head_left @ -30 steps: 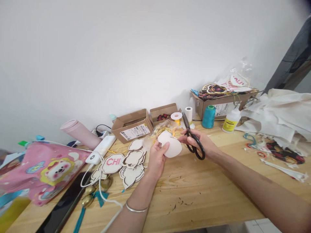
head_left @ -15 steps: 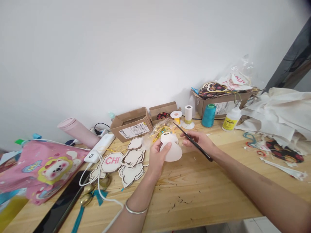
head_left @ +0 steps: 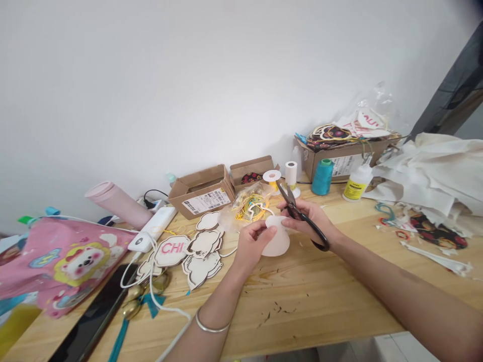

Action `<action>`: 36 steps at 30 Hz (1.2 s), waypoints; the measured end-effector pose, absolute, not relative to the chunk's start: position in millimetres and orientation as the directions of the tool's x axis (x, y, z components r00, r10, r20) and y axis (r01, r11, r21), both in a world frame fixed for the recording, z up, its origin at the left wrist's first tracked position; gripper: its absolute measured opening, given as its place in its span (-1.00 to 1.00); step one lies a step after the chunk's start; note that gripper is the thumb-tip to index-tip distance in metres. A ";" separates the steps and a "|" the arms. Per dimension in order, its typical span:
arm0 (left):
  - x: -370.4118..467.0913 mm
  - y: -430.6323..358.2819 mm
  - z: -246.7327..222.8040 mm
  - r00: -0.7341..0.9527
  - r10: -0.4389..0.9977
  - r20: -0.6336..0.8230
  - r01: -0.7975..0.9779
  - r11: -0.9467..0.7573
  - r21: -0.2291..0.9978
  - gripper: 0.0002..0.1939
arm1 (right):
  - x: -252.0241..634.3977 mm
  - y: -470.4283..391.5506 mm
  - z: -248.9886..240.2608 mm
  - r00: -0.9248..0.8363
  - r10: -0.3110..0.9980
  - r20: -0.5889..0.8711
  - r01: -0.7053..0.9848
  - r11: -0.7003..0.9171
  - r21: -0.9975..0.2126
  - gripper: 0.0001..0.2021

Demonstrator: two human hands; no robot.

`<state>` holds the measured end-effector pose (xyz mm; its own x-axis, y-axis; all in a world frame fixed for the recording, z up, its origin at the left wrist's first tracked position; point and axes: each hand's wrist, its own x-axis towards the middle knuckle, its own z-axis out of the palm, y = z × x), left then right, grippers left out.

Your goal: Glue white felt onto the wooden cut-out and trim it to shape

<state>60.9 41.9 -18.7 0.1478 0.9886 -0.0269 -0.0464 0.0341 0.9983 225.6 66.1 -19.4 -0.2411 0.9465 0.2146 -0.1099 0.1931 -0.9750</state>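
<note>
My left hand (head_left: 253,245) pinches a white, rounded flat piece (head_left: 277,242) over the middle of the table, thumb on top. My right hand (head_left: 311,221) grips black-handled scissors (head_left: 292,206), their blades pointing up and away to the left, slightly parted. The right fingertips reach the upper right edge of the white piece. Just behind it lies a white cloud-shaped outline frame (head_left: 257,207) beside a plastic bag of yellow threads (head_left: 244,205). Left of my left hand rest several cloud-shaped plaques (head_left: 204,264), and one plaque (head_left: 172,250) bears pink letters.
Behind stand an open cardboard box (head_left: 202,193), a teal thread cone (head_left: 322,177), a glue bottle (head_left: 357,182) and a full box (head_left: 339,160). Crumpled white cloth (head_left: 445,176) covers the right side. A power strip (head_left: 153,229), pink tumbler (head_left: 118,205), pink bag (head_left: 71,261) and phone (head_left: 94,317) occupy the left.
The white piece has turned and moved slightly right in my left hand. My right hand has rotated the scissors, so their blades show parted, and its fingertips have come to the piece.
</note>
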 end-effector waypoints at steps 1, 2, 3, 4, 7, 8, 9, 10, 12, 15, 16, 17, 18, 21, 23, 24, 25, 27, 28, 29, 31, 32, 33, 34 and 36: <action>60.5 42.0 -17.9 0.165 0.984 -0.062 -0.111 0.081 0.990 -0.59 | 226.3 65.8 -18.8 -0.236 0.946 0.222 -0.133 0.195 -0.972 -0.65; 60.0 42.1 -17.5 0.194 0.975 -0.109 -0.179 0.145 0.973 -0.54 | 227.0 65.4 -18.1 -0.231 0.945 0.230 -0.155 0.198 -0.968 -0.66; 59.2 42.2 -17.4 0.240 0.956 -0.167 -0.240 0.225 0.944 -0.51 | 227.6 64.9 -17.3 -0.230 0.943 0.239 -0.174 0.202 -0.964 -0.66; 58.4 42.1 -17.6 0.304 0.925 -0.229 -0.288 0.318 0.903 -0.49 | 228.0 64.2 -16.1 -0.232 0.941 0.247 -0.186 0.206 -0.961 -0.66; 56.6 41.2 -19.4 0.556 0.738 -0.383 -0.302 0.608 0.734 -0.53 | 228.1 60.9 -11.1 -0.250 0.931 0.264 -0.186 0.222 -0.957 -0.66; 56.3 40.8 -19.9 0.634 0.652 -0.416 -0.271 0.691 0.670 -0.55 | 227.5 59.8 -9.4 -0.258 0.928 0.268 -0.180 0.226 -0.957 -0.66; 56.2 40.4 -20.2 0.692 0.572 -0.440 -0.243 0.759 0.604 -0.59 | 226.8 59.0 -8.3 -0.263 0.927 0.268 -0.175 0.227 -0.958 -0.66; 56.1 40.2 -20.2 0.729 0.509 -0.457 -0.230 0.811 0.538 -0.64 | 226.0 58.7 -7.9 -0.263 0.927 0.265 -0.173 0.225 -0.959 -0.66; 56.0 40.6 -19.4 0.740 0.487 -0.464 -0.292 0.854 0.430 -0.75 | 224.4 60.5 -9.8 -0.231 0.939 0.255 -0.174 0.218 -0.960 -0.65; 55.5 43.4 -17.1 0.567 0.681 -0.465 -0.539 0.733 0.416 -0.89 | 224.2 67.3 -16.4 -0.093 0.970 0.226 -0.174 0.208 -0.963 -0.64; 55.4 44.8 -16.4 0.466 0.755 -0.461 -0.608 0.652 0.453 -0.90 | 224.7 69.6 -18.1 -0.052 0.975 0.214 -0.167 0.203 -0.965 -0.65; 55.4 46.2 -15.9 0.365 0.815 -0.451 -0.652 0.569 0.501 -0.89 | 225.3 71.3 -19.2 -0.030 0.979 0.203 -0.155 0.196 -0.968 -0.66; 55.4 47.5 -15.5 0.277 0.858 -0.431 -0.673 0.494 0.550 -0.85 | 225.8 72.2 -19.4 -0.036 0.980 0.194 -0.138 0.187 -0.973 -0.67; 55.8 49.8 -15.5 0.156 0.932 -0.326 -0.658 0.344 0.670 -0.73 | 226.3 70.6 -17.5 -0.170 0.971 0.169 -0.072 0.159 -0.985 -0.65; 55.9 49.8 -16.1 0.149 0.959 -0.243 -0.624 0.282 0.729 -0.71 | 226.2 68.0 -16.8 -0.259 0.955 0.143 0.002 0.148 -0.989 -0.59; 55.9 49.4 -16.5 0.153 0.967 -0.205 -0.608 0.255 0.752 -0.70 | 226.3 66.9 -16.9 -0.286 0.949 0.131 0.042 0.149 -0.988 -0.57; 55.9 48.9 -16.9 0.152 0.973 -0.172 -0.596 0.229 0.770 -0.69 | 226.6 66.1 -17.1 -0.306 0.944 0.123 0.082 0.155 -0.985 -0.56; 56.0 47.8 -17.6 0.135 0.982 -0.131 -0.584 0.185 0.790 -0.66 | 227.4 64.9 -16.6 -0.344 0.931 0.122 0.143 0.181 -0.973 -0.54; 56.2 47.2 -17.7 0.123 0.984 -0.125 -0.581 0.174 0.795 -0.66 | 227.7 64.3 -15.4 -0.370 0.921 0.125 0.162 0.197 -0.967 -0.53; 56.6 46.7 -17.8 0.114 0.985 -0.130 -0.579 0.172 0.797 -0.67 | 227.9 63.3 -13.5 -0.399 0.909 0.123 0.177 0.208 -0.962 -0.52; 58.0 45.7 -17.3 0.109 0.982 -0.154 -0.571 0.188 0.799 -0.73 | 227.5 60.6 -8.3 -0.455 0.885 0.099 0.190 0.205 -0.960 -0.49; 59.0 45.1 -16.7 0.112 0.980 -0.164 -0.567 0.199 0.799 -0.75 | 227.0 59.0 -5.6 -0.479 0.874 0.087 0.186 0.198 -0.962 -0.49; 60.1 44.5 -15.9 0.118 0.979 -0.169 -0.565 0.206 0.799 -0.76 | 226.3 57.4 -3.3 -0.499 0.863 0.082 0.176 0.193 -0.965 -0.49; 61.2 43.9 -15.0 0.125 0.978 -0.166 -0.563 0.208 0.800 -0.76 | 225.5 56.0 -1.6 -0.515 0.853 0.084 0.164 0.194 -0.967 -0.50; 63.0 42.7 -13.1 0.132 0.980 -0.152 -0.557 0.200 0.806 -0.77 | 224.0 53.7 -0.4 -0.541 0.835 0.100 0.143 0.209 -0.967 -0.53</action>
